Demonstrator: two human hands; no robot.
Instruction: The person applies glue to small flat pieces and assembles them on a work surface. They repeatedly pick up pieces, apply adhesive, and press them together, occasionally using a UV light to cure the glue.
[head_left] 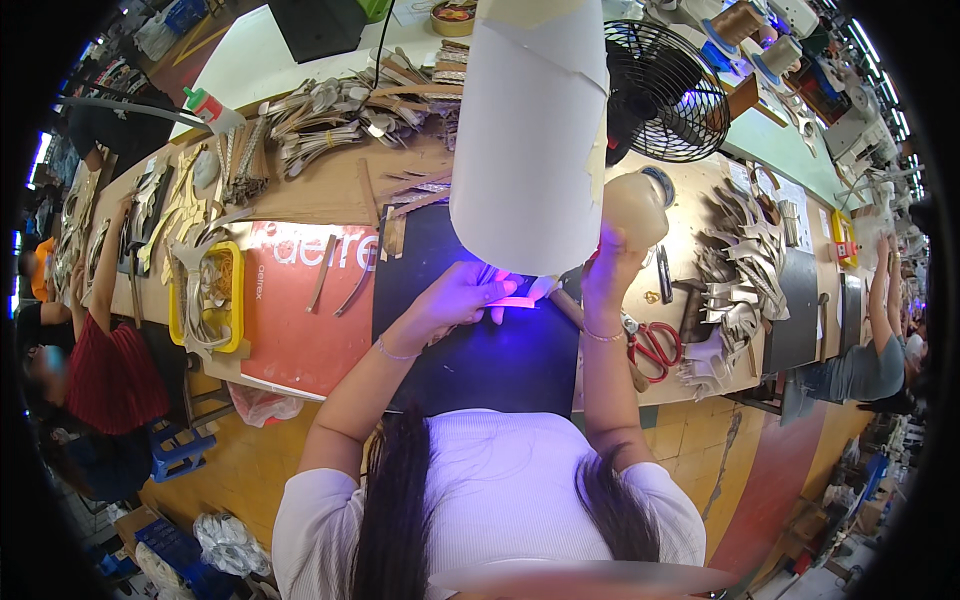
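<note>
A strip (517,302), glowing pink above the black mat (490,375), runs nine to three o'clock along its long axis, free end toward three, pinched in the nearly closed left hand (460,296), while at two o'clock the right hand (613,268) curls around a pale bottle (638,208).

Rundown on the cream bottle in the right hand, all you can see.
The bottle is cream-coloured, smooth and rounded, and looks like plastic. The right hand grips its lower part and hides much of it. It appears tilted, its broad end toward the upper right of the picture. In the view it sits just right of the white cylinder. Its contents and how full it is can't be told.
</note>
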